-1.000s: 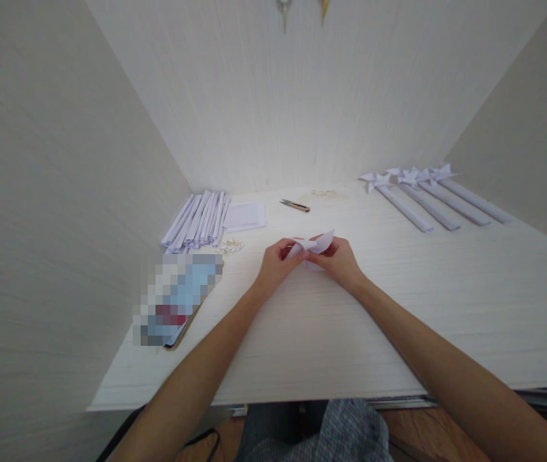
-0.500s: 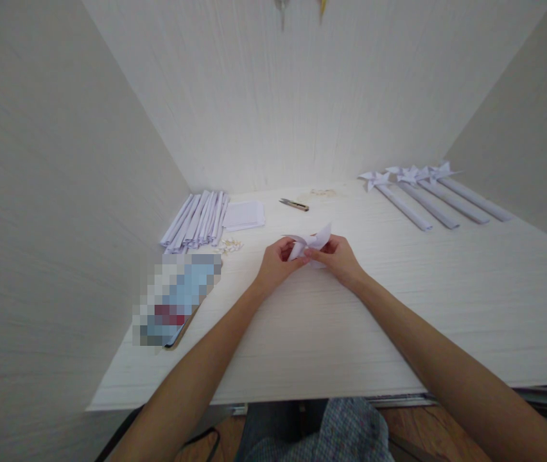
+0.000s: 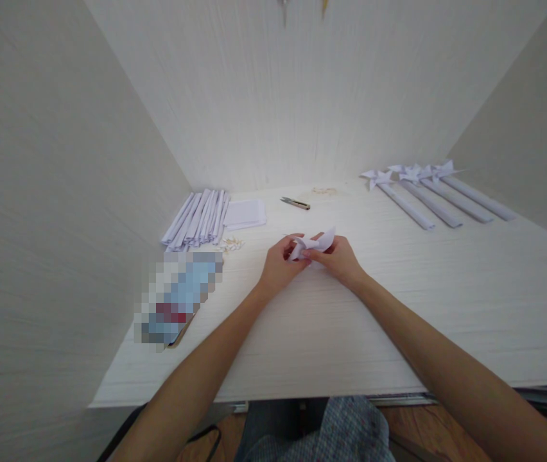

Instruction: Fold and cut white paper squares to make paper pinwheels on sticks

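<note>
I'm pinching a small white folded paper piece [image 3: 312,244] with both hands' fingers, left hand [image 3: 278,266], right hand [image 3: 338,260]; squeezing harder risks creasing or tearing it.

Brightness: even and soft; brightest at the centre of the white table [image 3: 399,308]
Shadows: faint; a slight one under the hands at mid-frame
Glare: none; the back wall [image 3: 302,96] looks washed pale
Distortion: wide-angle stretch; side walls flare at both frame edges
Blur: pixelated block at left-centre; forearms soft at the bottom
</note>
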Demonstrator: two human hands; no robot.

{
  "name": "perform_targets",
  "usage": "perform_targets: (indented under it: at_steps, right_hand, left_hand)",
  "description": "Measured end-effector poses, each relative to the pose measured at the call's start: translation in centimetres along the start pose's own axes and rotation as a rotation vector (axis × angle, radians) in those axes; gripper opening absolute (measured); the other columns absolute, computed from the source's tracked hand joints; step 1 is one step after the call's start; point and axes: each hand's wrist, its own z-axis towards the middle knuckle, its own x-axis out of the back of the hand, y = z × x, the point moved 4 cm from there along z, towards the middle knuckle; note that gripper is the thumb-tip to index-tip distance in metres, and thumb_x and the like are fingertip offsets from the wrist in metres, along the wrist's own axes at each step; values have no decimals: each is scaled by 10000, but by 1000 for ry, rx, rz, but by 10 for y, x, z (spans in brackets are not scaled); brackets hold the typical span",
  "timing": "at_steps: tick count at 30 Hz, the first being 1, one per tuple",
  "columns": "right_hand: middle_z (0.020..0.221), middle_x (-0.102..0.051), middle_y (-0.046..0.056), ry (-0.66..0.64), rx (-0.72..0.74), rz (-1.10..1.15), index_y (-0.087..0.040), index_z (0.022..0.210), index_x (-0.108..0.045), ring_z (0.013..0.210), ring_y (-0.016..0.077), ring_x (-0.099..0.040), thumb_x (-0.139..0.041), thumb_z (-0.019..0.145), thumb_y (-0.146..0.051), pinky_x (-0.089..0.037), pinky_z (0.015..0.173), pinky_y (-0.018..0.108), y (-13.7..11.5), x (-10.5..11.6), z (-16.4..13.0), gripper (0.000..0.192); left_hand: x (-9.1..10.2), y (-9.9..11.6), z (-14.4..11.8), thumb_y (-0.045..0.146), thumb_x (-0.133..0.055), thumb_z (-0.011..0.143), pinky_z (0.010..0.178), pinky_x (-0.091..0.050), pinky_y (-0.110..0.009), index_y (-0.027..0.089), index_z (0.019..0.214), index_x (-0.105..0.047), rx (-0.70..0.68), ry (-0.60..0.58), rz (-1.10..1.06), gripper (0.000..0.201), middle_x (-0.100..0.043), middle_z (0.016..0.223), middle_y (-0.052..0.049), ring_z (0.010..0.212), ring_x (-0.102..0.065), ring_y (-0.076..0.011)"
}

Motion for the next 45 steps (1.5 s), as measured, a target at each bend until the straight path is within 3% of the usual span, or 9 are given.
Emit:
perform_targets:
  at_steps: [11, 19, 30, 45]
  right_hand:
    - [540, -608, 6, 44, 51, -83, -159, 560, -586, 517, 131, -523, -744, 484, -370, -397, 489, 254, -2, 1, -1, 275]
    - [525, -569, -16, 125, 65, -58, -149, 588, -601, 492, 98, -459, -709, 539, -366, -350, 466, 235, 4, 6, 0, 248]
    - [538, -579, -10, 142, 77, -43, -146, 598, -609, 498, 98, -462, -710, 542, -379, -341, 469, 233, 6, 7, 1, 260]
    - [548, -581, -18, 179, 34, 6, -151, 601, -596, 504, 96, -469, -729, 510, -356, -365, 482, 234, 6, 7, -1, 260]
  left_hand:
    - [-1, 3, -1, 116, -646, 592, 725, -478, -281, 132, 898, -584, -77, 12, 132, 313, -654, 847, -52, 779, -600, -151]
    - [1, 15, -9, 198, -684, 629, 680, -485, -257, 142, 940, -575, -292, 169, 411, 334, -622, 880, -60, 810, -574, -147]
    - [-1, 21, -13, 189, -670, 660, 696, -485, -271, 167, 932, -563, -462, 182, 488, 293, -617, 895, -56, 829, -578, -151]
    - [-1, 18, -11, 186, -670, 656, 679, -489, -249, 159, 945, -575, -423, 124, 395, 305, -612, 917, -59, 825, -573, -140]
